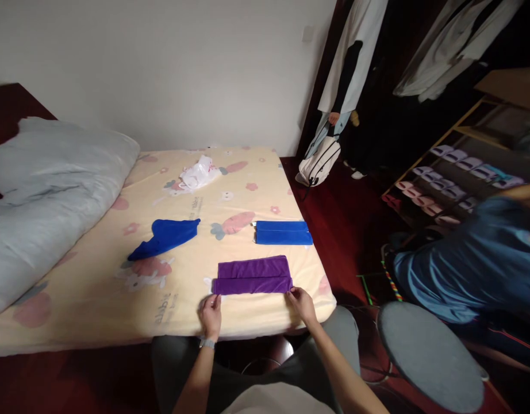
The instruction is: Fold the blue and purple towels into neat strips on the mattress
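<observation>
Left hand (211,315) and right hand (303,305) ungloved; forearms (340,365) bare as far as view shows; left wrist circled by pale silver-grey band (207,343), watch-like, narrow, snug, finer detail too small to read; right wrist bare; trousers (345,336) long, plain, grey-green, smooth cloth, lighter over right knee, darker in shadow over left leg; top (276,401) pale greyish beige, plain, rounded front, only small part visible at bottom edge
</observation>
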`<state>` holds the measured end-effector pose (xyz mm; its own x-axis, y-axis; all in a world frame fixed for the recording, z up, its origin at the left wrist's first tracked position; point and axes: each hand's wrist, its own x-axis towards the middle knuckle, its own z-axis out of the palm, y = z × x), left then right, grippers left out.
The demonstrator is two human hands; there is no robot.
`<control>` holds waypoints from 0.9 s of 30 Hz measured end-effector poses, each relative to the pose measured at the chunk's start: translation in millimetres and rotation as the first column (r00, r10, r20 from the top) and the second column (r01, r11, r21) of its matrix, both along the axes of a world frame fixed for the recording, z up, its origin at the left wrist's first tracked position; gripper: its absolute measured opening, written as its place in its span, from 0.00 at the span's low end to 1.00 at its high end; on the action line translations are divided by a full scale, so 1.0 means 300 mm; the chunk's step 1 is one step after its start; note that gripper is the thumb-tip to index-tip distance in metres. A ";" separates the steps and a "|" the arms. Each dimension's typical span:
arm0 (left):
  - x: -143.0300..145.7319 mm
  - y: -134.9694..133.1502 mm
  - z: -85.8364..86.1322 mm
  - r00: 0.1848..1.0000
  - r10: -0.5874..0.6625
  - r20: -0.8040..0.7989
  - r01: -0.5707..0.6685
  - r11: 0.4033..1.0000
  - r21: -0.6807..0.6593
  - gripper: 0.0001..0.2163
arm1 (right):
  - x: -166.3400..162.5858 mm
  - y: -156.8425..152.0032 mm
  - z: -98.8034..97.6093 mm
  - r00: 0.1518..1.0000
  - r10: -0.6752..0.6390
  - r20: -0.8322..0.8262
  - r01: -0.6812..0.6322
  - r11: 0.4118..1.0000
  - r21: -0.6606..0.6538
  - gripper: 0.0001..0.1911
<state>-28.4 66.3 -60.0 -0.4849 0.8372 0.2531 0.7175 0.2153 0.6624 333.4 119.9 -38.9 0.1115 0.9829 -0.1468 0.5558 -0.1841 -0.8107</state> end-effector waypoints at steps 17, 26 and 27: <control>-0.091 0.016 0.035 0.985 -0.174 0.006 0.174 0.985 0.006 0.14 | 0.121 0.063 0.030 0.968 0.185 0.169 -0.189 0.982 0.012 0.17; -0.096 -0.045 0.062 0.974 -0.177 -0.142 0.167 0.983 -0.075 0.08 | 0.143 0.046 0.019 0.915 0.213 0.342 -0.225 0.974 -0.004 0.15; -0.096 -0.053 0.063 0.971 -0.179 -0.159 0.167 0.982 -0.086 0.08 | 0.143 0.041 0.016 0.912 0.219 0.346 -0.231 0.973 -0.007 0.15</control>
